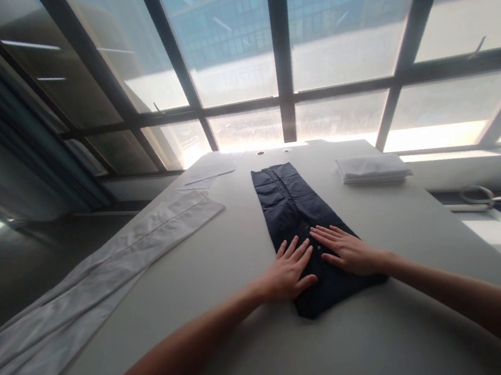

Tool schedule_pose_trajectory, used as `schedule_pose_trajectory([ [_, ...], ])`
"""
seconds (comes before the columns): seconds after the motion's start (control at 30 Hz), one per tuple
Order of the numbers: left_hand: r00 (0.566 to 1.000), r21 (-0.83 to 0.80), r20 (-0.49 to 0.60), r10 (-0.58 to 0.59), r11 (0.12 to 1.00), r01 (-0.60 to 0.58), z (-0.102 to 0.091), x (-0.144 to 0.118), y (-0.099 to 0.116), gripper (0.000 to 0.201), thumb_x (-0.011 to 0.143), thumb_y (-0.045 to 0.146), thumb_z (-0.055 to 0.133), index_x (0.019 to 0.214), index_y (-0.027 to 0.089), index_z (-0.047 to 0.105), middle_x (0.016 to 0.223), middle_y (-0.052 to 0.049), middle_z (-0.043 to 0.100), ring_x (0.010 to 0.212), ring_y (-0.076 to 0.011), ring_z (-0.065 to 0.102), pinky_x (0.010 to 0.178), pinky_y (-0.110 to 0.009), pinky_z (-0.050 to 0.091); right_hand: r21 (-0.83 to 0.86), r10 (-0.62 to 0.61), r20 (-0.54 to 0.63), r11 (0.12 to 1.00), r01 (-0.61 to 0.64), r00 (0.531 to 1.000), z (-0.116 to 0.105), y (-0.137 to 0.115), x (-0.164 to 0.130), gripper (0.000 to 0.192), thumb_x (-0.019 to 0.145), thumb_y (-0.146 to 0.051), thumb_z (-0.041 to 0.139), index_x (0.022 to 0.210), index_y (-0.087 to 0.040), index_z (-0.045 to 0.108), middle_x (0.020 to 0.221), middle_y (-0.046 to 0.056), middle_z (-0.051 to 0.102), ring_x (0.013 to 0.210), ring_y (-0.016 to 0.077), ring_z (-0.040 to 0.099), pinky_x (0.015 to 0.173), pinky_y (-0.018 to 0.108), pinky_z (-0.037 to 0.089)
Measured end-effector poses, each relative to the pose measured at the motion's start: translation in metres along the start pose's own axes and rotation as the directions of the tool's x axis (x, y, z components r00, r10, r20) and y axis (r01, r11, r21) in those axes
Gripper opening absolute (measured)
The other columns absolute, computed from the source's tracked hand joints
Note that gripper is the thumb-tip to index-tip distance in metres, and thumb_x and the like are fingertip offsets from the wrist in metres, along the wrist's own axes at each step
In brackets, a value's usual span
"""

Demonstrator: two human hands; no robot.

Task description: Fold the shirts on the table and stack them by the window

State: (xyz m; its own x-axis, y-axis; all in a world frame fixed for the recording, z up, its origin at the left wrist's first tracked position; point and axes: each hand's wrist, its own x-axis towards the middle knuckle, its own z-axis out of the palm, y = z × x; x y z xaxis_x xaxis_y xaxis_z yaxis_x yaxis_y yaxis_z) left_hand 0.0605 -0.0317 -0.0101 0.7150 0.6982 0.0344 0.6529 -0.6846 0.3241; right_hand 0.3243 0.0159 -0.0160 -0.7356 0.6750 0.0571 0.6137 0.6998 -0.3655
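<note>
A dark navy garment (pixel 284 198), folded into a long narrow strip, lies lengthwise on the white table. Small light buttons show on it near my fingers, so it looks like a buttoned shirt. My left hand (pixel 288 270) rests flat on its near left part, fingers spread. On the near right part lies my right hand (pixel 348 250), palm down with fingers stretched out. Both hands press on the cloth without gripping it, and their fingertips almost meet in the middle. The cloth under the palms is hidden.
Long white cloth (pixel 118 272) stretches along the table's left side and over its edge. White sheets (pixel 208 167) lie at the far left. A folded white stack (pixel 372 169) sits at the right. Large windows stand behind the white table (pixel 212 248).
</note>
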Motion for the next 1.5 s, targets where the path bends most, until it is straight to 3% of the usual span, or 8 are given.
schedule_pose_trajectory([
  [0.13, 0.970, -0.250, 0.069, 0.231, 0.946, -0.208, -0.007, -0.009, 0.037, 0.072, 0.100, 0.052, 0.057, 0.164, 0.029, 0.030, 0.169, -0.007, 0.026, 0.158, -0.0317, 0.011, 0.128, -0.052, 0.018, 0.079, -0.062, 0.072, 0.995, 0.056, 0.995, -0.023, 0.026, -0.033, 0.063, 0.103, -0.047, 0.049, 0.162, -0.034, 0.031, 0.167, -0.003, 0.029, 0.157, 0.0188, 0.019, 0.129, 0.041, 0.010],
  [0.3, 0.934, -0.583, -0.058, 0.353, 0.747, -0.319, -0.028, -0.004, 0.037, 0.041, 0.102, 0.037, 0.060, 0.141, 0.025, 0.064, 0.138, -0.012, 0.067, 0.128, -0.0239, 0.064, 0.109, -0.033, 0.049, 0.231, -0.076, 0.083, 0.971, 0.055, 0.994, -0.051, 0.057, -0.057, 0.056, 0.091, -0.035, 0.064, 0.146, -0.029, 0.060, 0.153, 0.004, 0.055, 0.148, 0.0280, 0.041, 0.126, 0.054, 0.023],
  [0.4, 0.941, -0.449, -0.334, 0.056, 0.868, -0.211, -0.045, 0.011, -0.018, 0.027, 0.099, 0.030, 0.061, 0.121, 0.021, 0.075, 0.117, -0.010, 0.076, 0.109, -0.0222, 0.072, 0.099, -0.033, 0.055, 0.206, 0.027, -0.020, 0.978, -0.023, 0.999, -0.059, 0.060, -0.052, 0.035, 0.090, -0.032, 0.059, 0.119, -0.024, 0.077, 0.130, 0.008, 0.073, 0.126, 0.0315, 0.063, 0.116, 0.052, 0.040],
  [0.53, 0.690, -0.262, -0.615, -0.381, 0.924, 0.277, -0.076, 0.028, -0.125, 0.021, 0.092, 0.019, 0.062, 0.109, 0.019, 0.076, 0.109, -0.007, 0.078, 0.100, -0.0223, 0.073, 0.096, -0.035, 0.056, 0.107, 0.242, -0.202, 0.969, -0.224, 0.949, -0.047, 0.034, -0.032, 0.033, 0.093, -0.031, 0.053, 0.113, -0.022, 0.078, 0.112, 0.010, 0.078, 0.102, 0.0304, 0.073, 0.099, 0.046, 0.055],
  [0.67, 0.587, -0.076, -0.567, -0.578, 0.746, 0.661, -0.104, 0.044, -0.203, 0.028, 0.094, 0.019, 0.060, 0.118, 0.019, 0.075, 0.120, -0.008, 0.076, 0.109, -0.0235, 0.071, 0.101, -0.033, 0.053, 0.067, 0.226, -0.404, 0.974, -0.218, 0.886, -0.008, -0.006, -0.016, 0.048, 0.093, -0.026, 0.050, 0.139, -0.017, 0.064, 0.137, 0.014, 0.066, 0.128, 0.0300, 0.061, 0.112, 0.047, 0.047],
  [0.93, 0.541, -0.020, -0.418, -0.730, 0.603, 0.797, -0.115, 0.082, -0.262, 0.036, 0.092, 0.030, 0.065, 0.126, 0.020, 0.071, 0.119, -0.009, 0.077, 0.117, -0.0248, 0.066, 0.101, -0.032, 0.050, -0.187, 0.179, -0.392, 0.945, -0.268, 0.903, 0.051, -0.030, -0.031, 0.077, 0.103, -0.029, 0.041, 0.167, -0.014, 0.000, 0.168, 0.017, 0.026, 0.155, 0.0299, 0.024, 0.124, 0.050, 0.032],
  [1.2, 0.590, 0.078, -0.236, -0.772, 0.591, 0.803, -0.112, 0.078, -0.279, 0.022, 0.090, 0.032, 0.064, 0.100, 0.020, 0.079, 0.108, -0.008, 0.079, 0.103, -0.0228, 0.072, 0.085, -0.025, 0.053, -0.279, 0.134, -0.251, 0.939, -0.204, 0.959, 0.035, -0.008, -0.065, 0.075, 0.106, -0.036, 0.038, 0.166, -0.014, -0.003, 0.170, 0.013, 0.016, 0.157, 0.0267, 0.016, 0.127, 0.048, 0.025],
  [1.5, 0.587, 0.142, -0.307, -0.749, 0.574, 0.806, -0.114, 0.050, -0.236, 0.024, 0.097, 0.026, 0.055, 0.101, 0.016, 0.076, 0.109, -0.016, 0.075, 0.106, -0.0318, 0.070, 0.090, -0.039, 0.054, -0.209, 0.110, -0.139, 0.968, -0.138, 0.984, 0.013, 0.005, -0.089, 0.064, 0.108, -0.041, 0.037, 0.166, -0.022, 0.018, 0.171, 0.008, 0.013, 0.157, 0.0267, 0.015, 0.128, 0.052, 0.019],
])
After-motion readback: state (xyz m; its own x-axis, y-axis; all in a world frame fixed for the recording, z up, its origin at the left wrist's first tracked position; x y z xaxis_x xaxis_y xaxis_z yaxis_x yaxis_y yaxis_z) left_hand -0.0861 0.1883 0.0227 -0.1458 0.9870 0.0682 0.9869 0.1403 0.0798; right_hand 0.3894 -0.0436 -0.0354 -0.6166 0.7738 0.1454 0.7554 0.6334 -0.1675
